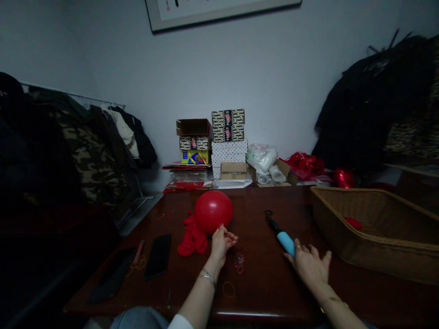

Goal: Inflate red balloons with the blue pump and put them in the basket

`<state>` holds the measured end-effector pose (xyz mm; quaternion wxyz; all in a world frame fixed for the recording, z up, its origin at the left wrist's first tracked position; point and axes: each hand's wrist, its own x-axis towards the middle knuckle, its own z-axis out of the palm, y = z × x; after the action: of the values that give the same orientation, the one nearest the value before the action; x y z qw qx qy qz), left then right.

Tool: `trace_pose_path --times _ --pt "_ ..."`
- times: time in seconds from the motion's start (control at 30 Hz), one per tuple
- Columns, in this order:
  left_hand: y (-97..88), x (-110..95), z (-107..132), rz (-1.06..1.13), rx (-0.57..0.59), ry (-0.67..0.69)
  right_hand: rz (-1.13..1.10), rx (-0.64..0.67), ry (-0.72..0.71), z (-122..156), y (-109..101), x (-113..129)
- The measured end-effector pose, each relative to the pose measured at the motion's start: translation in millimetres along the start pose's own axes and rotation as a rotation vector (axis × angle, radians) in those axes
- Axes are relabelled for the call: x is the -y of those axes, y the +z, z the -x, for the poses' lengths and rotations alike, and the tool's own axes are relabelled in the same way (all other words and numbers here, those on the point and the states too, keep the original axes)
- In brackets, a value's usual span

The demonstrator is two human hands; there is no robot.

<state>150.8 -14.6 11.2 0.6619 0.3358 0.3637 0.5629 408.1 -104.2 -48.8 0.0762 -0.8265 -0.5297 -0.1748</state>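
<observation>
A round, inflated red balloon (213,211) is pinched at its lower end by my left hand (221,242), in the middle of the dark wooden table. Flat, uninflated red balloons (191,238) lie in a heap just left of it. My right hand (310,267) is low over the table with its fingers spread, at the near end of a blue and black hand pump (285,242); the thumb is beside the pump, and whether it touches I cannot tell. Between the hands lies a small cluster of coloured rubber bands (239,261).
A wicker basket (370,244) with a red item inside stands on the right. Two dark flat items, one a phone (158,256), lie on the left. Stacked boxes (229,153) and a plastic bag (262,157) stand at the back. A single rubber band (228,289) lies near the front edge.
</observation>
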Motion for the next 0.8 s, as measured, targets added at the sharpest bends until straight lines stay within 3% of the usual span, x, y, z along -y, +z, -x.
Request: trace_pose_path --times 0.1,0.37,0.63,0.8 --pt "-1.1 -1 1 -0.022 0.007 -0.011 0.019 -0.085 -0.001 1 -4 7" --pt "-1.3 -6 1 -0.115 0.028 -0.020 -0.182 -0.330 -0.220 3 -27 31" --pt "11.5 -24 17 -0.206 0.198 -0.087 -0.268 -0.398 -0.436 -6 -92 85" --pt "12.3 -34 30 -0.243 0.415 -0.210 -0.306 -0.392 -0.579 -12 -121 106"
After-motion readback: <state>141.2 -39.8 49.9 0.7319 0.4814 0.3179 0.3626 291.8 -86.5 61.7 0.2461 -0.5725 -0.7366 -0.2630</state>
